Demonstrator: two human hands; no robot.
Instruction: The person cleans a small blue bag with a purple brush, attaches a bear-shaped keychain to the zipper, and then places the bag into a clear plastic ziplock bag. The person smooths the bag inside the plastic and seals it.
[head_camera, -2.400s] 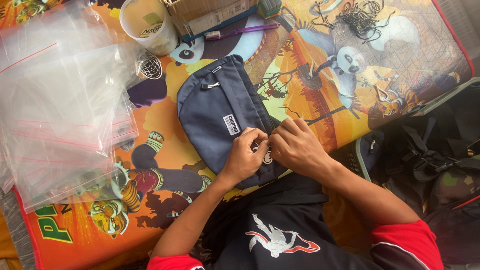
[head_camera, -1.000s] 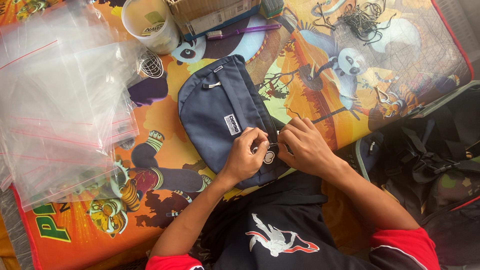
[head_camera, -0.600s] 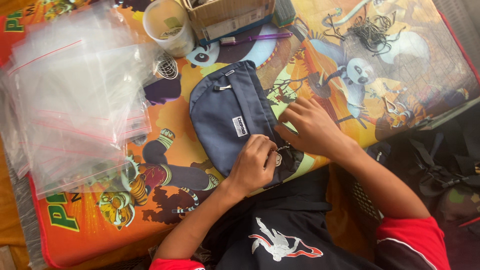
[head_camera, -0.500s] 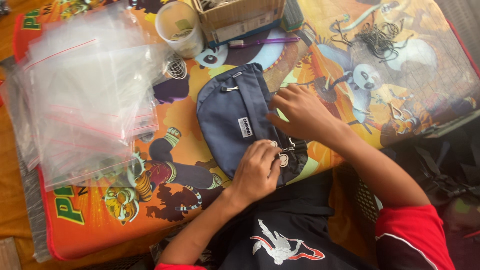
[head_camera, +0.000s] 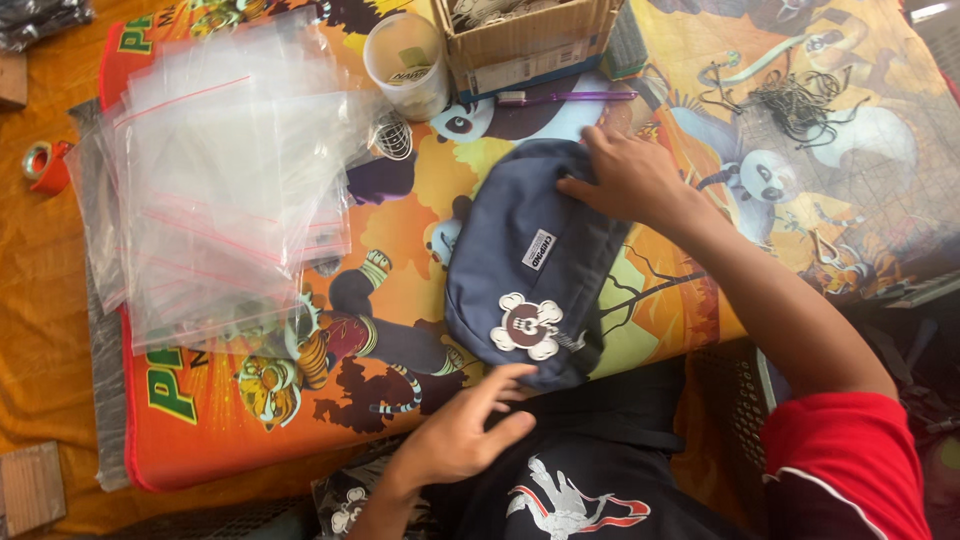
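Resting at centre of cartoon-print mat: navy zip pouch, white flower-shaped badge at its 6 o'clock end. Right hand flat on pouch's 1 o'clock edge, fingers loosely spread. Left hand at pouch's 6 o'clock edge, fingers together, fingertips touching, gripping nothing. Clear zip bags stacked at 9 o'clock; plastic cup, cardboard box at 12 o'clock.

I see the cardboard box at 12 o'clock cut off by the top edge | dark bag at 10 o'clock cropped by the corner | right hand hides the pouch top edge | wooden block at 8 o'clock partly out of frame | cup contents too small to tell.
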